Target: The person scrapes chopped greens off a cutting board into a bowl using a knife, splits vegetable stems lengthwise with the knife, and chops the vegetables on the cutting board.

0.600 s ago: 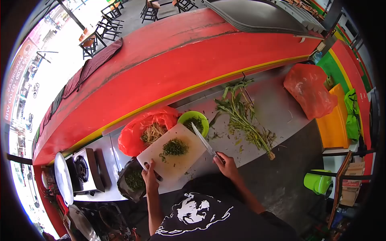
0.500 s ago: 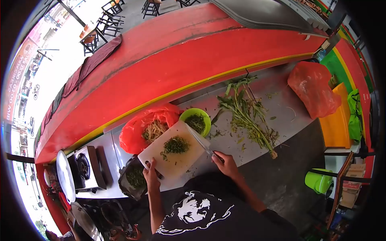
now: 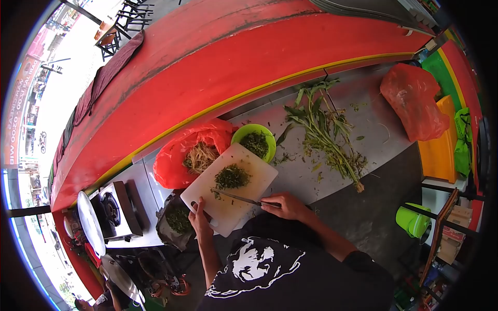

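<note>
My left hand (image 3: 199, 217) grips the lower left corner of a white cutting board (image 3: 259, 175), by its handle slot. Chopped greens (image 3: 232, 177) lie heaped on the board. My right hand (image 3: 282, 206) is closed round the handle of a knife (image 3: 236, 197), whose blade points left across the board just below the heap. Beyond the board's upper edge stands a green bowl (image 3: 270, 142) holding chopped greens. A red plastic bag (image 3: 168, 164) with pale roots (image 3: 200, 158) sits to its left. Leafy stalks (image 3: 324, 132) lie on the counter to the right.
A black bag (image 3: 165, 228) with greens sits left of my left hand. Farther left are a gas stove (image 3: 118, 210) and a round metal lid (image 3: 89, 223). A red bag (image 3: 415, 103) lies at the counter's right end. Part of another person (image 3: 106, 300) shows at the lower left.
The knife has swung from the board's right edge, by the bowl, to below the heap, its tip now pointing left. My right hand has turned with it. The camera view has shifted slightly.
</note>
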{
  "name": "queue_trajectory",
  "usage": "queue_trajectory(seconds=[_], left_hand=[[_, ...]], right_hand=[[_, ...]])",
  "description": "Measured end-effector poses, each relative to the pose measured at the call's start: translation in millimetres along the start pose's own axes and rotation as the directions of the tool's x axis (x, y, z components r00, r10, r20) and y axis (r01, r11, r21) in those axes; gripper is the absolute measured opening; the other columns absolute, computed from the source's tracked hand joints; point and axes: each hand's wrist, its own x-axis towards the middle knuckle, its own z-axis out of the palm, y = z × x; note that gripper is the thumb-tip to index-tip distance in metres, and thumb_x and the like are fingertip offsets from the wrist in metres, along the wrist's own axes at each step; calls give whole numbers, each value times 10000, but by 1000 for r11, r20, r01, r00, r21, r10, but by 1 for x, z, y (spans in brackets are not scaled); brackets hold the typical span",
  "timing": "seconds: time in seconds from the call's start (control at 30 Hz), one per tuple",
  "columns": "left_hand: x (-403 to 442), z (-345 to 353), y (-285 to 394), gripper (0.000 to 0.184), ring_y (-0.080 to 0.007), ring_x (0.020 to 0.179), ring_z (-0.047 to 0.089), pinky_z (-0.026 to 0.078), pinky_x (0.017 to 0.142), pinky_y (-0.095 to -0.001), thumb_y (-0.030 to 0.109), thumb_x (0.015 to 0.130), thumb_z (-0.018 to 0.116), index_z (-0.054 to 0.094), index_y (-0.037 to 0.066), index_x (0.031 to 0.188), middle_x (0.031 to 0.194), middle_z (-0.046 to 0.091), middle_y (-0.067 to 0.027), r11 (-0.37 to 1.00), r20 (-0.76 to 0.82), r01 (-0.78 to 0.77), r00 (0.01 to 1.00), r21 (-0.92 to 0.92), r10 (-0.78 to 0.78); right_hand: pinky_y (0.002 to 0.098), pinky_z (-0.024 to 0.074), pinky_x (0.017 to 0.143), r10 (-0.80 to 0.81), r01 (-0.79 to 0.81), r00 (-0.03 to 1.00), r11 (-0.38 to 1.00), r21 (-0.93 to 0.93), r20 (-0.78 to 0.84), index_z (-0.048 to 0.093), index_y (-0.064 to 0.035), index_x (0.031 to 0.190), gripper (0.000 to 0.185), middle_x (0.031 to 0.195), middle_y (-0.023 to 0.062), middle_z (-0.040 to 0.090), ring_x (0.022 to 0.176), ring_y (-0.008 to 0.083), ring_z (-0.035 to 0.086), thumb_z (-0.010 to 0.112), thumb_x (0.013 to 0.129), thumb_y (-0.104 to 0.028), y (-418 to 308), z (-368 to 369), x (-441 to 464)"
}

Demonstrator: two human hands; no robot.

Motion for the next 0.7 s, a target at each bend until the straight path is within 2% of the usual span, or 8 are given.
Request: queue_trajectory(seconds=[0.13,0.3,0.37,0.5,0.7], left_hand=[[-3,4,4,254,-129,722,654,534,655,-288,276,916,687,646,47,1018,887,661,-22,1000,-11,-4,1000,17,4],[-5,10,5,230,-130,664,628,516,617,-290,275,916,684,637,56,971,803,639,-16,999,-50,-26,998,-32,24],[-4,6,3,229,-120,689,620,507,631,-288,256,923,685,642,35,962,816,636,-13,999,-38,1,999,-36,-2],[-2,2,-1,217,-111,723,614,498,649,-288,232,924,693,637,23,940,822,627,-8,997,-23,3,1000,-77,-4],[-4,4,1,211,-119,728,622,506,658,-298,226,919,694,623,30,948,836,629,-9,997,-45,-1,999,-78,-3]], right_hand=[[391,522,862,-6,8,998,1000,-25,62,688,-26,1166,414,1041,172,703,951,334,674,615,944,-368,7,0,4],[394,520,874,-25,28,995,999,-35,97,689,-26,1165,426,1094,183,695,1000,334,669,616,941,-382,7,0,8],[396,522,872,-30,37,995,997,-66,98,691,-25,1161,418,1102,191,692,997,338,672,620,940,-373,2,-1,10],[401,524,863,-45,48,997,998,-39,58,695,-26,1150,390,1067,187,701,963,340,677,630,937,-346,5,-1,13],[411,534,815,15,-21,999,990,-142,-39,701,-26,1124,349,1022,183,706,909,351,679,654,920,-305,-3,-13,14]])
